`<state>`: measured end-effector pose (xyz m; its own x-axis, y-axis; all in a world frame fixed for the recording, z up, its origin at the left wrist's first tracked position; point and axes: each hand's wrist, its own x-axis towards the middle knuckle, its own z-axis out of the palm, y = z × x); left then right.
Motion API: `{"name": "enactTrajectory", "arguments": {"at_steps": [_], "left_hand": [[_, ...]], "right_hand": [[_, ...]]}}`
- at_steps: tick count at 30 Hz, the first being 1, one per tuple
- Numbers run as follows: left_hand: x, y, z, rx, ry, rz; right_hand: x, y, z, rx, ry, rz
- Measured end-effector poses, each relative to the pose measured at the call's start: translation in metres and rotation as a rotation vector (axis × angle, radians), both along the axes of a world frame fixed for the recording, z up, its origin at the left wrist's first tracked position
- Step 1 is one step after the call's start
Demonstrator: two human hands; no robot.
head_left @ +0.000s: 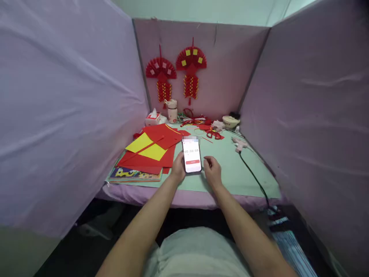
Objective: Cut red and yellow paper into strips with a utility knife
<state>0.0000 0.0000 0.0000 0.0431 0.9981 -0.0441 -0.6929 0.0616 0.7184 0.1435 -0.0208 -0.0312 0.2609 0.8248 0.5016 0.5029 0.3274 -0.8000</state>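
Upright in the middle of the view is a phone, its lit screen showing a row of zeros and a red button. My left hand grips it along the left side. Just right of the phone, apart from it, my right hand is curled with its fingertips drawn together; nothing shows in it. Left of the phone, red paper sheets and yellow paper lie over a stack of colourful sheets.
A pink glue gun with a black cord lies at the right. Along the back are a tissue box, a lidded cup, red-handled scissors and a bowl. Red fan decorations hang on the back wall.
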Motion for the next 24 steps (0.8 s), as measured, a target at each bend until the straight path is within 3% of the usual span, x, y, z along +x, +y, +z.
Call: {"name": "enactTrajectory", "arguments": {"at_steps": [8,13,16,20,24], "left_hand": [[0.000,-0.002,0.001,-0.008,0.012,0.022],[-0.001,-0.003,0.005,-0.065,0.032,0.019],[0.003,0.001,0.011,-0.114,0.058,-0.005],[0.018,0.017,0.027,-0.176,0.101,-0.092],[0.042,0.049,0.050,-0.214,0.149,-0.204]], "right_hand": [[0.009,0.001,0.003,-0.028,-0.061,-0.030],[0.076,0.028,0.028,-0.067,-0.186,-0.204],[0.130,0.054,0.038,-0.304,-0.487,-0.394],[0.174,0.083,0.034,-0.504,-0.621,-0.430],[0.184,0.096,0.021,-0.573,-0.674,-0.392]]}}
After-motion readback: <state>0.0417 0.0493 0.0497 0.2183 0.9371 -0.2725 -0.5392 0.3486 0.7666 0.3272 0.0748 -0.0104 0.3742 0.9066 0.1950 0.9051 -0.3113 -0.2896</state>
